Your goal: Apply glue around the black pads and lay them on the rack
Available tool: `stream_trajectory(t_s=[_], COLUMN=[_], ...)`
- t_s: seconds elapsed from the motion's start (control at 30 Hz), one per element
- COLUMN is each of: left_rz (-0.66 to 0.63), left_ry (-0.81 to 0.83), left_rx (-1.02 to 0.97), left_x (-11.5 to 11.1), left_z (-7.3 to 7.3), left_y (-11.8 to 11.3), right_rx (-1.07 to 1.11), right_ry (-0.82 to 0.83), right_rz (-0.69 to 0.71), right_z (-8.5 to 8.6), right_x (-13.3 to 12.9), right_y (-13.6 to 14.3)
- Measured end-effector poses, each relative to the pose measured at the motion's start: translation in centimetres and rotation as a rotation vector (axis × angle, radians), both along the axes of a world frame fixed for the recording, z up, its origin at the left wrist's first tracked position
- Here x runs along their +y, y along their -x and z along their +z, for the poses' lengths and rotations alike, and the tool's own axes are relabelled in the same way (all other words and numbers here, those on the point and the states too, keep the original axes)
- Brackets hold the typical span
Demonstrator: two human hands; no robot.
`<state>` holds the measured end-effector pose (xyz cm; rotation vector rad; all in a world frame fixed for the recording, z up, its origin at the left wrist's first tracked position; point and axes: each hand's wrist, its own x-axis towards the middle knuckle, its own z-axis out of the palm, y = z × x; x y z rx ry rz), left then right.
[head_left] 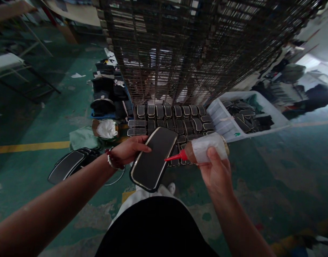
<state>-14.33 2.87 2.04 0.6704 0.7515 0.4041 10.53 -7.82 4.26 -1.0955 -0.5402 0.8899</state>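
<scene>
My left hand [132, 149] grips the upper left edge of a flat black panel [154, 157] with rounded corners and a pale, shiny line along its border. The thumb lies over the panel's face; the other fingers are hidden behind it. In my right hand [216, 171] is a squeeze bottle [206, 148] with a white wrap, a brown shoulder and a red pointed nozzle. It lies nearly level, its tip at the panel's right border. Whether the tip touches the panel I cannot tell. Below and beyond, several similar black pieces [168, 110] lie in rows on a wire rack.
Tall stacked wire racks [164, 53] rise straight ahead. To the right stands a white plastic bin [230, 128] of black pieces. On the left are piled black parts [102, 89], an open sack [85, 137] with white material, and a stack of larger panels [66, 166] on the green floor.
</scene>
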Motion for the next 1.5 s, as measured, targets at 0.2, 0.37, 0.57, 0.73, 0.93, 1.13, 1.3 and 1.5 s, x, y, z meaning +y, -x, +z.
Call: stream_trajectory(t_s=[0.2,0.37,0.57,0.73,0.93,1.13,1.3,1.5], left_rz=[0.042,0.077,0.141,0.197,0.282,0.443,0.625,0.533], left_ry=[0.005,0.017,0.047,0.068,0.131,0.245,0.292,0.156], left_rx=[0.019,0.007,0.061,0.059,0.052,0.08,0.131,0.068], left_x=[0.0,0.1,0.3,0.6,1.0,1.2,0.8,-1.7], left_z=[-0.1,-0.6,-0.3,-0.2,-0.2,-0.9,-1.2,-1.0], left_y=[0.1,0.3,0.2,0.1,0.1,0.1,-0.9,-3.0], right_rx=[-0.03,-0.045,-0.032,-0.033,-0.046,-0.002,0.204,0.419], right_ry=[-0.029,-0.07,-0.1,-0.093,-0.072,-0.099,0.021,0.107], right_rz=[0.071,0.139,0.192,0.237,0.222,0.079,0.065,0.039], right_z=[0.1,0.0,-0.5,-0.9,-1.4,-2.3,-3.2,-2.6], right_x=[-0.9,-1.5,-2.4,-2.9,-3.0,-2.3,-2.3,0.7], right_y=[0.7,1.0,1.2,1.2,1.0,1.3,2.3,0.9])
